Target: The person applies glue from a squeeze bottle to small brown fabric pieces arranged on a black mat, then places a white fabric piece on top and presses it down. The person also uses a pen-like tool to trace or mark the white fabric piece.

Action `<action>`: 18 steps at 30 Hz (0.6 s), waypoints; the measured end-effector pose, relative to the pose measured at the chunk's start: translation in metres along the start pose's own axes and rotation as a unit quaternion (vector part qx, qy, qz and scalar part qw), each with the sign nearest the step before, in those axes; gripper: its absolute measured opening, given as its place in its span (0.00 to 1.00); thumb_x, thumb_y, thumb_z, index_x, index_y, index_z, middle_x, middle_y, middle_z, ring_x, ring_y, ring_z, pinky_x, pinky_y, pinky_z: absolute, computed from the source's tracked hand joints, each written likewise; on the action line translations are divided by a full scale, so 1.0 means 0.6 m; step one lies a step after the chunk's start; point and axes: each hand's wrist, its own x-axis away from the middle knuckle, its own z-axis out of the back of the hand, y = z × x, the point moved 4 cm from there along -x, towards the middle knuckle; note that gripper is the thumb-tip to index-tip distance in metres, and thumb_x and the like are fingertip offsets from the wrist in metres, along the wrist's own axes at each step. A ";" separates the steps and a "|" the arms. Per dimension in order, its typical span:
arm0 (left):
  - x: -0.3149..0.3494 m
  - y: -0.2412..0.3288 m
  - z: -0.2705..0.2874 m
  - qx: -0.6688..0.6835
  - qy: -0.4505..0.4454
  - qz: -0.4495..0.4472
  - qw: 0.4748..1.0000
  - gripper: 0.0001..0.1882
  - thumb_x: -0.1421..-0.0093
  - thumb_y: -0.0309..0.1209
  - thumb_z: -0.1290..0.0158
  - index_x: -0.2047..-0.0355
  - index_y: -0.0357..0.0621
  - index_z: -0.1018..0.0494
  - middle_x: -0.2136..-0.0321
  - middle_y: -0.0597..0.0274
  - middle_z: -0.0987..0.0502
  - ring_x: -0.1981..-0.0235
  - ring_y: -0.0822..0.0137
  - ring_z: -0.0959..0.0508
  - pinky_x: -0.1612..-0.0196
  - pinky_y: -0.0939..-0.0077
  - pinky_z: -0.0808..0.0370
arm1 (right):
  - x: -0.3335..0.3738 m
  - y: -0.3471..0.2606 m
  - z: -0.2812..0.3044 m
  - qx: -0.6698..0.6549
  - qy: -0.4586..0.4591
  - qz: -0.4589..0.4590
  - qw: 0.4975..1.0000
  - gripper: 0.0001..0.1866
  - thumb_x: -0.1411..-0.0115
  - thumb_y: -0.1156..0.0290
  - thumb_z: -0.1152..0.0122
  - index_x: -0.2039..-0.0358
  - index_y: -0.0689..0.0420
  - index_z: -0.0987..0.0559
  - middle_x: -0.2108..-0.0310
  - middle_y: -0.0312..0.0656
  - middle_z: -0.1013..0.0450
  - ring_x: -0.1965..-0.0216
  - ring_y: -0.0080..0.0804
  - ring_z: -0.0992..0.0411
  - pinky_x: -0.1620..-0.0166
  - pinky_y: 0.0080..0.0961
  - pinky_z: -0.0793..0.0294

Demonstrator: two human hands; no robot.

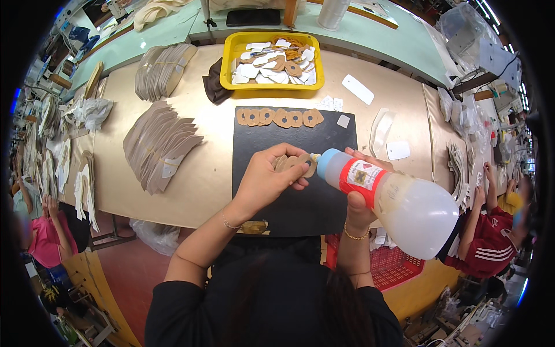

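My left hand (269, 176) pinches a small fanned stack of tan rounded pieces (296, 165) above the black mat (277, 205). My right hand (362, 202) grips a translucent squeeze bottle (399, 199) with a blue cap and a red label. The bottle is tilted on its side, and its nozzle tip (315, 157) meets or nearly meets the edge of the pieces; I cannot tell which. Along the far edge of the mat lies a row of similar tan pieces (281, 118) with dark centres. A small white scrap (343, 121) rests at the mat's far right corner.
Behind the mat stands a yellow tray (272, 87) of white and tan pieces. Stacks of beige panels (159, 144) lie to the left beside a dark cloth (215, 84). White cards (358, 89) lie on the right. A red basket (399, 269) sits below the table; other people work at both sides.
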 end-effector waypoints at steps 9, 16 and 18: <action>-0.001 0.000 0.003 0.013 -0.006 0.013 1.000 0.11 0.38 0.28 0.44 0.61 0.30 0.27 0.71 0.55 0.21 0.73 0.69 0.18 0.69 0.80 0.20 | 0.005 0.008 0.005 -0.044 0.050 -0.028 0.997 0.43 0.54 0.43 0.27 0.50 0.63 0.33 0.55 0.52 0.27 0.53 0.46 0.25 0.49 0.40 0.24; -0.010 -0.002 0.010 0.001 0.021 -0.009 1.000 0.11 0.38 0.28 0.45 0.61 0.30 0.28 0.73 0.56 0.21 0.75 0.73 0.19 0.71 0.82 0.21 | 0.021 0.001 0.008 -0.056 -0.008 -0.057 0.997 0.39 0.53 0.46 0.26 0.53 0.65 0.31 0.59 0.49 0.27 0.55 0.41 0.23 0.51 0.35 0.22; -0.008 -0.002 0.009 -0.003 0.026 -0.019 0.999 0.11 0.38 0.28 0.45 0.61 0.30 0.27 0.73 0.57 0.21 0.76 0.74 0.20 0.72 0.82 0.22 | 0.023 0.003 0.007 -0.042 -0.014 -0.054 0.998 0.39 0.53 0.46 0.26 0.54 0.65 0.30 0.59 0.49 0.27 0.56 0.41 0.23 0.51 0.35 0.22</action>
